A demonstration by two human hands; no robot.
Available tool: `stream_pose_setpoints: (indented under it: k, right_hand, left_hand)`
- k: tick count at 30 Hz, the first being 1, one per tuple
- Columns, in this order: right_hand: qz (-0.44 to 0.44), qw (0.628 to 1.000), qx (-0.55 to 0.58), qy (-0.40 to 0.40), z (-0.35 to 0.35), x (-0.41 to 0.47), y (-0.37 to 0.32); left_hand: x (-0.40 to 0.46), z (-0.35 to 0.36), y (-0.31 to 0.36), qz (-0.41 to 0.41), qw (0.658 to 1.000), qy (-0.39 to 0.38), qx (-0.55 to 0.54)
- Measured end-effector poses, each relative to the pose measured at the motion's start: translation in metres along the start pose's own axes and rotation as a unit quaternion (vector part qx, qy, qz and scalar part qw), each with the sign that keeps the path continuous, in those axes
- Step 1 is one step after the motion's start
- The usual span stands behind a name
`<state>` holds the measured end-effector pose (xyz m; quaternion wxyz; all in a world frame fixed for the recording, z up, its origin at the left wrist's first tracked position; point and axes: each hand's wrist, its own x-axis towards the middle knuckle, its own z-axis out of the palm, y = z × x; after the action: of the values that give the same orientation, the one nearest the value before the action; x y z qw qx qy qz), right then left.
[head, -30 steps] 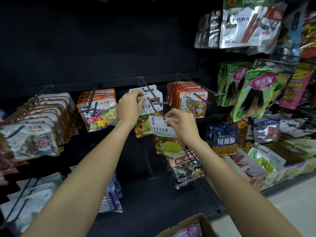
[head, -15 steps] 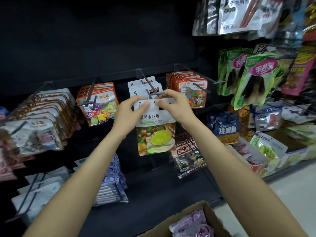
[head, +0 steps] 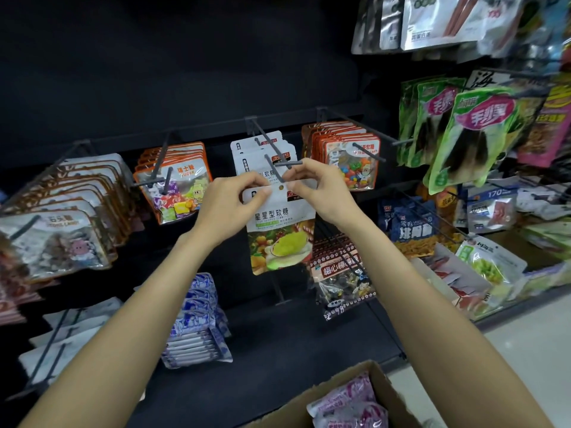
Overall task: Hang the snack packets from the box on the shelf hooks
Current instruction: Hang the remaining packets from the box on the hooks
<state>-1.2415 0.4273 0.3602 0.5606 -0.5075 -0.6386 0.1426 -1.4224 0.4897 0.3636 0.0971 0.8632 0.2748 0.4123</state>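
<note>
Both hands, left (head: 230, 208) and right (head: 321, 193), pinching top corners of star gummy packet (head: 279, 230), hole just below hook tip (head: 275, 169). Not yet threaded. More pink packets (head: 349, 403) waiting in cardboard box (head: 333, 387) below.

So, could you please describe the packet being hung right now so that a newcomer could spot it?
On the dark shelf's middle hook, both hands pinch a white packet by its top corners. Unlike the orange-edged packs beside it, it pictures yellow-green fruit.
</note>
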Motion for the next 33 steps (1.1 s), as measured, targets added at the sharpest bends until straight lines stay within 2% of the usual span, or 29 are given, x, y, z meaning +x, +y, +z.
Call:
stream_pose_setpoints:
  k: [2,6,8,13,15,17,22,25,27,29,33]
  right_hand:
    - [-0.016,1.000,0.006,0.006,0.002,-0.004,0.001]
    - [-0.040,0.996,0.008,0.082,0.009,-0.010,0.002]
    - [-0.027,0.994,0.000,0.103,0.011,-0.007,0.003]
    - [-0.007,0.993,-0.046,0.112,0.020,0.010,0.013]
    - [-0.041,0.980,-0.140,0.136,0.028,0.023,0.021]
    - [-0.088,0.952,-0.262,0.134,0.036,0.036,0.035]
    - [-0.122,0.887,-0.444,0.036,0.043,0.050,0.064]
    - [-0.093,0.852,-0.515,-0.013,0.046,0.036,0.064]
    - [-0.085,0.863,-0.498,-0.010,0.047,0.016,0.062]
    - [-0.088,0.891,-0.445,0.001,0.047,-0.014,0.058]
    - [-0.070,0.932,-0.356,-0.006,0.056,-0.100,0.045]
  left_hand:
    - [-0.004,-0.002,0.000,0.035,0.999,0.007,0.029]
    - [0.002,-0.004,0.003,0.067,0.994,0.038,0.073]
    - [0.006,-0.003,0.006,0.051,0.994,0.043,0.091]
    - [0.014,0.008,-0.002,-0.048,0.991,0.060,0.105]
    - [0.022,0.013,-0.008,-0.077,0.986,0.073,0.126]
    - [0.033,0.018,-0.018,-0.084,0.980,0.090,0.154]
    - [0.051,0.032,-0.048,-0.066,0.959,0.082,0.264]
    - [0.041,0.038,-0.049,-0.043,0.951,0.120,0.282]
    - [0.020,0.039,-0.042,-0.006,0.955,0.140,0.263]
    - [-0.011,0.038,-0.028,0.006,0.967,0.143,0.210]
    - [-0.097,0.031,0.003,-0.018,0.987,0.093,0.132]
